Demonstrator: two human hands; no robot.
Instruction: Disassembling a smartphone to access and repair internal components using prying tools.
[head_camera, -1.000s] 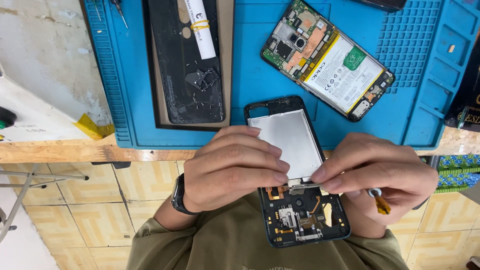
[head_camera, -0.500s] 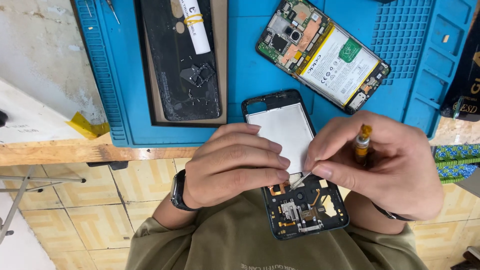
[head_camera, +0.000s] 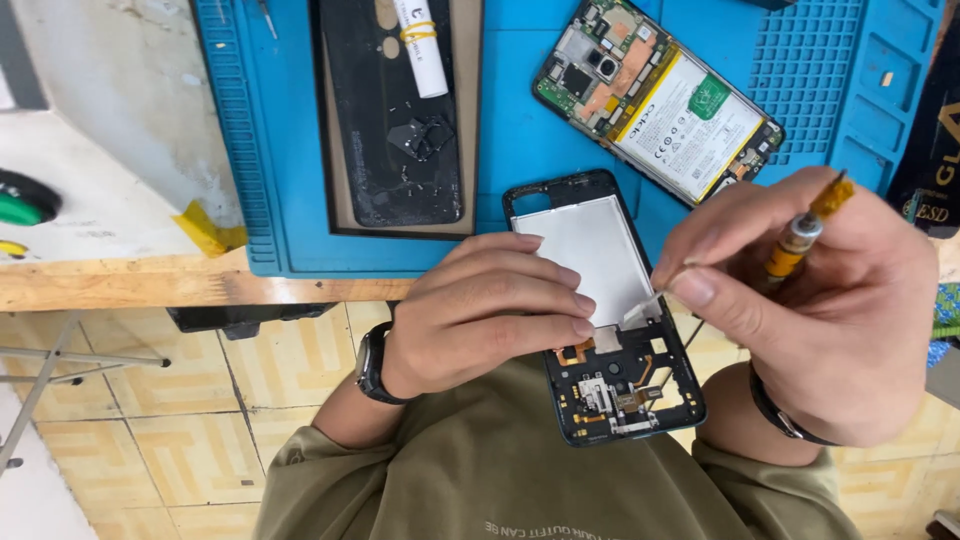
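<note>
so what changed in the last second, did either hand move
The right hand rose off the phone frame and now pinches a corner of the pale film, lifting it; the yellow-handled tool it holds swung from pointing down to pointing up. The left hand stayed pressed on the frame, which rests at the blue mat edge as before.

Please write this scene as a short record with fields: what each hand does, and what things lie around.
left hand: presses flat on the phone frame, fingers beside the white sheet
right hand: pinches a corner of the white sheet, lifting it; a tool with an orange tip sits between the fingers
frame position: partly over the bench edge, above the lap
mat: blue, on the bench
on mat: open phone with battery showing; black back cover with a white tube on it
</note>
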